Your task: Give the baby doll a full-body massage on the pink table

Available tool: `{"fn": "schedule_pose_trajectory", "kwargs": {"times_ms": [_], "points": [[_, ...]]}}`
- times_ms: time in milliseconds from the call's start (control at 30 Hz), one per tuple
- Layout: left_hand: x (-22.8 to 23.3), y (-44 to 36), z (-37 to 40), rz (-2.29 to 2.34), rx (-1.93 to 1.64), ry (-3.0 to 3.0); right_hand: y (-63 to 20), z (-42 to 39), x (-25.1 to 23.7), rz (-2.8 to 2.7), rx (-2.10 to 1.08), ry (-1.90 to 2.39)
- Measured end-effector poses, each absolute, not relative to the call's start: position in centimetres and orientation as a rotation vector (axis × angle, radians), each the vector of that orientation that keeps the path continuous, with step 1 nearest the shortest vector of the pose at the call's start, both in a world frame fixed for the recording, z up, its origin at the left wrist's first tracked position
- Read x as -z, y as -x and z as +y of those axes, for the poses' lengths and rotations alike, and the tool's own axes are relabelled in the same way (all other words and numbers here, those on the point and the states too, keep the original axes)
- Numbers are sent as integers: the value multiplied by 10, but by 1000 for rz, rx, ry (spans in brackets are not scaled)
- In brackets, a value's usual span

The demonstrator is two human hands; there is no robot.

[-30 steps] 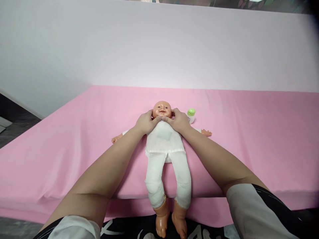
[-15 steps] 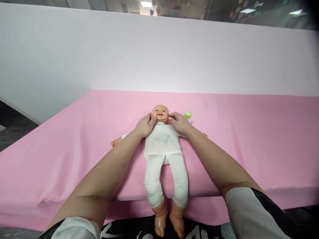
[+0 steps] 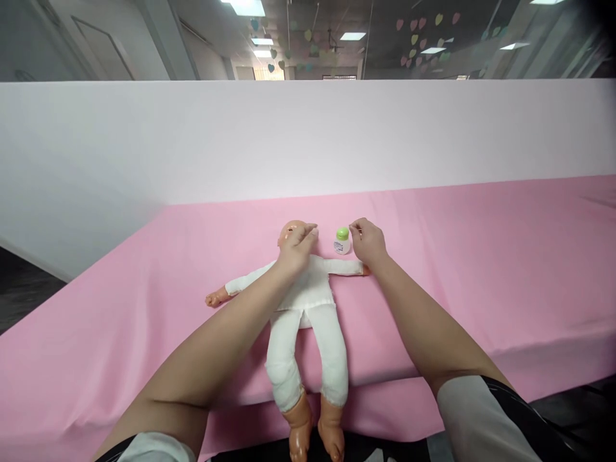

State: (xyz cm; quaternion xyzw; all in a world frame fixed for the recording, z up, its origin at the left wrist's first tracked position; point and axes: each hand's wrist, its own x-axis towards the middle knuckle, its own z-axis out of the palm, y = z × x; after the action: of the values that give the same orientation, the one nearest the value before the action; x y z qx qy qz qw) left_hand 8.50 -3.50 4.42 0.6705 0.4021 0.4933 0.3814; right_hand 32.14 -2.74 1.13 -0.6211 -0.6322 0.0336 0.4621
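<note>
A baby doll (image 3: pixel 310 289) in white cloth lies on its back, its arms spread and its feet toward me. My left hand (image 3: pixel 299 245) lies across the side of its face with fingers stretched out, hiding most of the face. Beside the doll's head stands a small clear bottle (image 3: pixel 342 246) with a green lid and a printed label. Just right of this bottle is my right hand (image 3: pixel 368 241), its fingers partly curled toward the lid, with no grip on it showing. Below that hand is the doll's hand (image 3: pixel 366 270), partly hidden.
A pink cloth (image 3: pixel 447 269) covers the table, and its near edge hangs down in front of me. Behind the table runs a white partition (image 3: pixel 308 141). Glass with heart-shaped stickers (image 3: pixel 414 40) rises above it.
My right hand has left the doll's cheek and moved right, beside the bottle. My left hand has shifted across the doll's face. The view has tilted up, and the bottle now shows fully.
</note>
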Motion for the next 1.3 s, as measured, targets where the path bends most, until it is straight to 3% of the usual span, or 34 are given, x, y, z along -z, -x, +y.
{"fn": "schedule_pose_trajectory", "kwargs": {"times_ms": [100,200,667,833,967,1300], "points": [[-49,-122,-29,951,-1009,-1041,-316,-26,-6,-1758,-48,1473],[-49,-144,-19,967,-923,-784,-309,-26,-2,-1933,-106,1514],[-42,-147,-10,956,-932,-687,-299,-22,7,-1934,-60,1595],[-47,-118,-27,821,-1050,-642,-272,-47,-4,-1942,82,1293],[-53,-104,-40,650,-1074,-525,-232,-76,-12,-2235,-2,955],[-65,-64,-16,517,-1178,-524,-215,-92,-11,-2439,-6,1023]]}}
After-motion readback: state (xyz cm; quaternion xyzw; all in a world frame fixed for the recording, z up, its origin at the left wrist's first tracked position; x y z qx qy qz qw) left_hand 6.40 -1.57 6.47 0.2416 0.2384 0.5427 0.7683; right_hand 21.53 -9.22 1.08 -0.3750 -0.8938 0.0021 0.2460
